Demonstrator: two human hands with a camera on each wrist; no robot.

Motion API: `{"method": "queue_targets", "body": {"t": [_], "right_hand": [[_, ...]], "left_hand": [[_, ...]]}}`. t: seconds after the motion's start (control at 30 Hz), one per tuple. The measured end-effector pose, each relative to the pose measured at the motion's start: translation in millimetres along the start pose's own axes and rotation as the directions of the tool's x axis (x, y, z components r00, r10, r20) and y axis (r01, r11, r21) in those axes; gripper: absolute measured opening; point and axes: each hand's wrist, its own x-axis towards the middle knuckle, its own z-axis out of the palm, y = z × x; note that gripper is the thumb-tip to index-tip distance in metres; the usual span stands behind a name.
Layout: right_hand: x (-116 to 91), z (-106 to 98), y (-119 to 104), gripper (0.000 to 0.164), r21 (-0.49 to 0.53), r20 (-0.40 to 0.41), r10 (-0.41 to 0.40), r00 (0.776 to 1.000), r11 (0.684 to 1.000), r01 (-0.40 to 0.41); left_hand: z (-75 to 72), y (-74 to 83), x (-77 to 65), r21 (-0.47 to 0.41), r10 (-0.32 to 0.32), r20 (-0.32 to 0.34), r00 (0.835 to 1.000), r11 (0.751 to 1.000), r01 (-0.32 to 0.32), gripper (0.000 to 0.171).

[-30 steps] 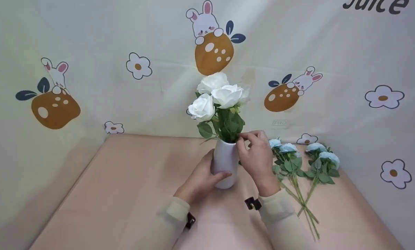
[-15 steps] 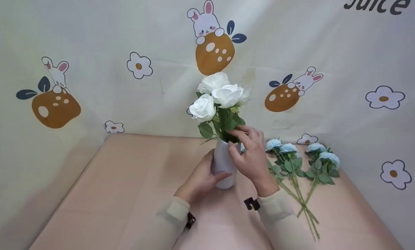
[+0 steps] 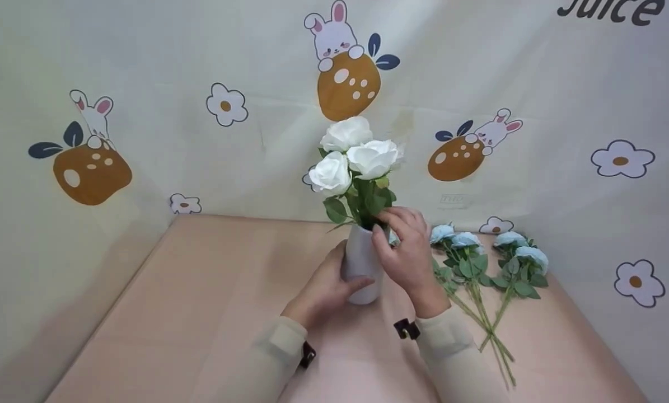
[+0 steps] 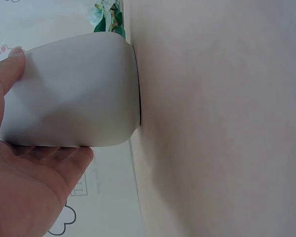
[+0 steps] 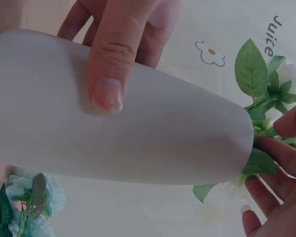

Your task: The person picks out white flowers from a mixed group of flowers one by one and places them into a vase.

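Observation:
A tall white vase (image 3: 361, 263) stands upright, with several white roses (image 3: 331, 174) rising from its mouth. My left hand (image 3: 326, 285) grips the vase from the left, thumb (image 5: 107, 96) across its front and fingers behind it. In the left wrist view, the vase's base (image 4: 123, 89) meets the table surface. My right hand (image 3: 410, 252) is at the mouth, fingers and thumb curved about the rose stems and green leaves (image 5: 260, 160). The stem between those fingers is largely hidden by leaves and the hand.
Blue roses (image 3: 467, 240) with long crossed green stems (image 3: 482, 313) lie on the table (image 3: 160, 313) right of the vase. Behind stands a pale backdrop (image 3: 272, 73) printed with rabbits and flowers.
My right hand's fingers have shifted from the rim's right side in among the stems, lower leaves. The front-right white rose has tipped slightly right. My left hand has kept its grip.

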Motion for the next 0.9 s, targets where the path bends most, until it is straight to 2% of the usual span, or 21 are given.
{"method": "queue_targets", "body": {"t": [0.17,0.53,0.7,0.9], "right_hand": [[0.9,-0.8,-0.2,0.012,0.040,-0.014,-0.014,1.000,0.999,0.015],[2.6,-1.4,1.7,0.003,0.012,-0.023,-0.039,0.999,0.999,0.039],[2.6,-3.4,2.7,0.008,0.018,-0.044,-0.040,0.998,0.999,0.041],[3.8,-6.5,4.2,0.010,0.039,-0.056,-0.041,0.998,0.998,0.043]], "left_hand": [[-0.2,-0.3,-0.4,0.021,-0.014,0.004,1.000,1.000,0.014,0.097],[-0.1,0.8,-0.2,0.010,-0.003,-0.007,1.000,1.000,0.003,0.096],[-0.1,0.2,0.6,0.010,-0.008,0.000,1.000,1.000,0.008,0.097],[-0.2,-0.7,0.5,0.011,-0.047,0.008,0.999,0.999,0.047,0.101]]}}
